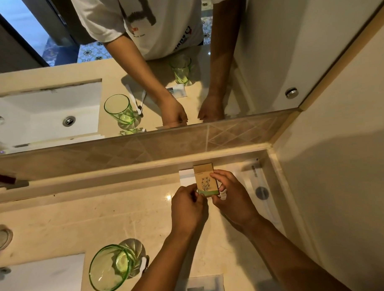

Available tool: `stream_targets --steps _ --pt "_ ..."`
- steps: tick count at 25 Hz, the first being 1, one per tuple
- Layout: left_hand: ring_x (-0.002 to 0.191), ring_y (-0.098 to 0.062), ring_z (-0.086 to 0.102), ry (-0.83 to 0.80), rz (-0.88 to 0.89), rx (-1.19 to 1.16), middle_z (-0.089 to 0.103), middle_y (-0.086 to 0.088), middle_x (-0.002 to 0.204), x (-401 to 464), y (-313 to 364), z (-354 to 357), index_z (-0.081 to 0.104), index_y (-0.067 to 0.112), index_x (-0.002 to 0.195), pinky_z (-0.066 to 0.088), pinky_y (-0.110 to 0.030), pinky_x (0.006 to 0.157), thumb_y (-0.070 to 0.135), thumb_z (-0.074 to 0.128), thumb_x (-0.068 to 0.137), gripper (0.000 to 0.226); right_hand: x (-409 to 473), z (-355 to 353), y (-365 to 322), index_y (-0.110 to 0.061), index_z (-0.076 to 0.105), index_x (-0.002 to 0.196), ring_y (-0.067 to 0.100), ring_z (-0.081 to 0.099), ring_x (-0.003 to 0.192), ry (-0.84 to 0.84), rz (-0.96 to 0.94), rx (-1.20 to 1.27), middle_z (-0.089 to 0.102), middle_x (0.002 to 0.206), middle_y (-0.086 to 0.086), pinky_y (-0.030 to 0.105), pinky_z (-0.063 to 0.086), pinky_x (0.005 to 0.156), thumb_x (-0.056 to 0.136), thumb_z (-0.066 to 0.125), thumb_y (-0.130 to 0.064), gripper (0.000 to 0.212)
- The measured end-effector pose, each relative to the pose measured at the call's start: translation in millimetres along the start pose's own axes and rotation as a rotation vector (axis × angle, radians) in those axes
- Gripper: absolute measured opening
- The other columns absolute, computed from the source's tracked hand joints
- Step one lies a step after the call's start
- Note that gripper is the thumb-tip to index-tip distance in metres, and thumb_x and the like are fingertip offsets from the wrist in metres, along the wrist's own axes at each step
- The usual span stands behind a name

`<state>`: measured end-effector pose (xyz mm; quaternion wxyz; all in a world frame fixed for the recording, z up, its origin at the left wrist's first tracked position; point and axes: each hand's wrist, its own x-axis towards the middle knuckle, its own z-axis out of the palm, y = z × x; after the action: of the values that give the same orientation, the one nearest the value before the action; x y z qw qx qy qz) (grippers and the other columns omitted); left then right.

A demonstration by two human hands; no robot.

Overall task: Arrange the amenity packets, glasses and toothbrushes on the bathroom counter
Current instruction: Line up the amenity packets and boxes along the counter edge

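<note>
A small tan amenity box (205,180) with a flower drawing stands near the counter's back ledge. My left hand (187,207) pinches its lower left corner, and my right hand (231,194) grips its right side. A white packet (186,177) lies flat just behind the box. A clear packet (259,186) with a dark round item lies to the right by the wall. A green glass (110,268) lies tilted on the counter at front left. Another clear packet (202,286) sits at the front edge between my arms.
The beige stone counter (102,216) ends at a white sink (39,279) on the left and a wall (329,184) on the right. A mirror (140,71) above the tiled backsplash reflects two green glasses, toothbrushes and my arms.
</note>
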<state>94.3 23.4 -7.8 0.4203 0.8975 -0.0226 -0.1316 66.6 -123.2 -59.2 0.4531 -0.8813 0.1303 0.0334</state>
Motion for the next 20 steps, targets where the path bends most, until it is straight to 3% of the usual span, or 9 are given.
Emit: stream_targets --steps 3,5,7,9,12,15,17,20 --pt "0.070 -0.009 0.056 0.018 0.027 0.022 0.058 0.012 0.074 1.0 -1.7 0.2 0.077 0.018 0.099 0.043 -0.013 0.062 0.013 0.060 0.092 0.019 -0.1 1.1 -0.2 -0.024 0.053 0.141 0.008 0.055 0.114 0.011 0.009 -0.011 0.049 0.145 -0.006 -0.007 0.041 0.078 0.080 0.080 -0.008 0.068" --pt "0.068 -0.008 0.056 0.024 0.028 0.026 0.055 0.015 0.072 0.2 -2.9 0.0 0.076 0.015 0.097 0.043 -0.017 0.059 0.014 0.062 0.090 0.016 -3.9 0.4 -3.3 -0.025 0.048 0.144 0.006 0.055 0.109 0.013 0.011 0.000 0.048 0.146 -0.008 -0.005 0.043 0.076 0.080 0.079 -0.007 0.073" --pt "0.078 -0.018 0.062 0.022 0.005 0.049 0.062 0.001 0.086 -2.7 -3.9 -2.9 0.072 0.009 0.101 0.050 -0.029 0.069 0.018 0.065 0.090 0.016 -11.4 -2.0 -8.9 -0.026 0.041 0.149 0.002 0.051 0.111 0.005 0.001 0.034 0.043 0.146 -0.009 -0.004 0.042 0.080 0.080 0.078 -0.004 0.082" --pt "0.089 -0.023 0.065 0.017 -0.004 0.058 0.064 -0.006 0.105 -10.4 -7.4 -8.1 0.069 0.011 0.116 0.051 -0.029 0.079 0.020 0.066 0.090 0.027 -22.7 -5.2 -15.3 -0.031 0.036 0.150 0.001 0.049 0.110 0.023 0.032 0.027 0.038 0.144 -0.011 -0.003 0.043 0.079 0.081 0.078 -0.007 0.085" --pt "0.086 -0.012 0.065 0.001 0.040 0.012 0.067 0.002 0.105 -43.0 -16.7 -22.2 0.070 0.022 0.113 0.053 -0.027 0.079 0.025 0.064 0.092 0.022 -54.3 -5.2 -19.5 -0.037 0.048 0.134 0.004 0.055 0.097 0.083 0.096 -0.010 0.047 0.131 -0.010 0.007 0.046 0.076 0.085 0.074 -0.020 0.058" --pt "0.087 -0.011 0.064 -0.146 0.110 0.090 0.069 0.006 0.097 -96.2 -42.0 -36.6 0.071 0.025 0.097 0.050 -0.027 0.076 0.032 0.061 0.091 0.014 -101.2 -1.2 -13.8 -0.037 0.065 0.101 0.002 0.065 0.086 -0.144 0.200 0.057 0.068 0.100 -0.015 0.020 0.054 0.079 0.081 0.071 -0.034 0.022" --pt "0.096 -0.015 0.060 -0.243 0.176 0.166 0.065 0.003 0.102 -131.9 -64.5 -46.5 0.069 0.025 0.107 0.046 -0.029 0.081 0.043 0.058 0.089 0.027 -127.5 3.1 -8.9 -0.039 0.067 0.097 -0.003 0.064 0.083 -0.354 0.181 -0.034 0.068 0.089 -0.015 0.019 0.050 0.074 0.076 0.073 -0.043 0.022" --pt "0.116 -0.022 0.050 -0.379 0.300 0.383 0.058 -0.002 0.124 -168.7 -94.1 -52.8 0.060 0.024 0.129 0.044 -0.037 0.096 0.055 0.061 0.082 0.057 -141.3 10.5 -8.9 -0.035 0.067 0.112 0.000 0.060 0.083 -0.575 0.112 -0.223 0.063 0.098 -0.013 0.018 0.045 0.073 0.074 0.075 -0.048 0.041"
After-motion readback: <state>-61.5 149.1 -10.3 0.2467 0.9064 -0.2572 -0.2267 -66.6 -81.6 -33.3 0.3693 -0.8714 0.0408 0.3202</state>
